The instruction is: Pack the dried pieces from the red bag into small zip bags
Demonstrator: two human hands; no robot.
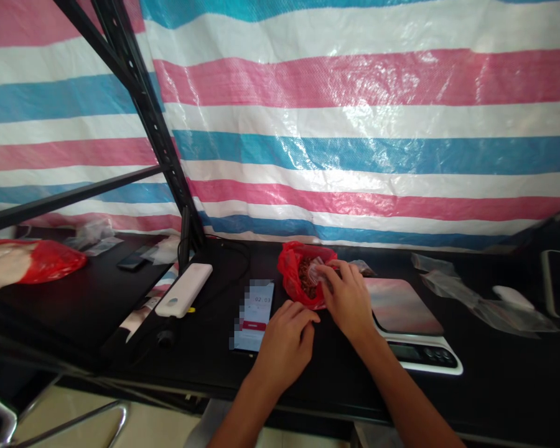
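A red plastic bag (295, 269) of dark reddish-brown bits stands open on the black table (317, 373). My right hand (348, 298) reaches into its mouth, fingers pinched on a small clear plastic piece (316, 269). My left hand (285, 341) rests on the table just in front of the bag, fingers curled loosely, its fingertips near the bag's lower edge; nothing shows in it. A phone (254, 316) with a lit screen lies flat to the left of that hand.
A digital scale (413, 323) sits right of the bag. Clear small bags (485, 298) lie further right. A white power bank (184, 289) with cable, another red bag (46, 261), a black shelf post (154, 124) and a striped tarp (354, 124) fill the left and back.
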